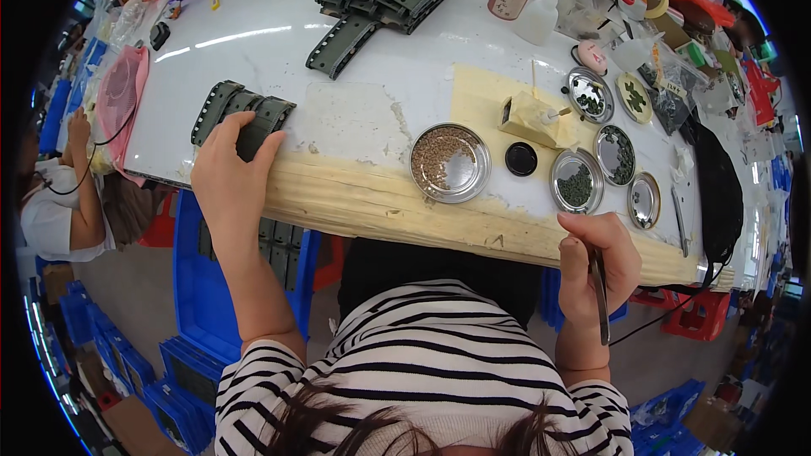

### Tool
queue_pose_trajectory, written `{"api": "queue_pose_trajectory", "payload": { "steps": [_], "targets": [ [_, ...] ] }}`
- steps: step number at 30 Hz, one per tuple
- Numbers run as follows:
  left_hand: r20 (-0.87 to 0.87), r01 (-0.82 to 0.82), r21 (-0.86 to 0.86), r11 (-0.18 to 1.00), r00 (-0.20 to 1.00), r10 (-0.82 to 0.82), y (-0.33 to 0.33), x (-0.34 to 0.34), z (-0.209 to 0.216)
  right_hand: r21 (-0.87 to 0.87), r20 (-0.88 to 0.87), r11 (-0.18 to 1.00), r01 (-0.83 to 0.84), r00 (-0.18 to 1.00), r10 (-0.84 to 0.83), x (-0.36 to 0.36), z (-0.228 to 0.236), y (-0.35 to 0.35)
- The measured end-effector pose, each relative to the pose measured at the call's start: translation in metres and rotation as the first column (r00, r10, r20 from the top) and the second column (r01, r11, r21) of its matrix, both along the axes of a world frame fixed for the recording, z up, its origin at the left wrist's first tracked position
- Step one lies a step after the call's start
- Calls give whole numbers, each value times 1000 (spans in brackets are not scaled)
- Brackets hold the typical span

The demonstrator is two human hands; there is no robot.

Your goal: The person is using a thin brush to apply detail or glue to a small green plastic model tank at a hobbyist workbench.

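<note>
At nine to ten o'clock, the left hand [226,159] rests fingers apart on green strips [263,116]; toward four, the right hand [618,258], curled, clamps its fingers on a slim tool [602,304].

A white table [203,51] spans the space, its near edge covered by a yellowish strip [355,190], with streaks of reflected light [241,36] on its top. Below lies a grey floor [131,304]. A red stool [697,317] stands under the right side, and blue crates [182,393] stack up at the lower left near a cardboard box [135,426]. Bright light tubes [44,363] line the left rim, while a bluish glow [748,5] at the upper right is too blurred to identify
</note>
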State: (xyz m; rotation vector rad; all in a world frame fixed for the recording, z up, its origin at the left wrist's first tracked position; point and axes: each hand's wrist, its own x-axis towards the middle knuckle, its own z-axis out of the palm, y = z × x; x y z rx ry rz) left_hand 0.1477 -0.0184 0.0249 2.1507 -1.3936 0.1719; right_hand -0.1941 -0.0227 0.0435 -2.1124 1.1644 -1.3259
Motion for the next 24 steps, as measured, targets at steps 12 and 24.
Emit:
{"api": "queue_pose_trajectory", "payload": {
  "steps": [12,24],
  "targets": [
    [365,674,-170,719,721,-589,-123,-48,41,-19,16,999,-34,999,35,2,0,0],
    [510,489,19,872,745,-429,-193,-82,20,15,9,1000,-13,1000,13,-20,-5,5]
  ]
}}
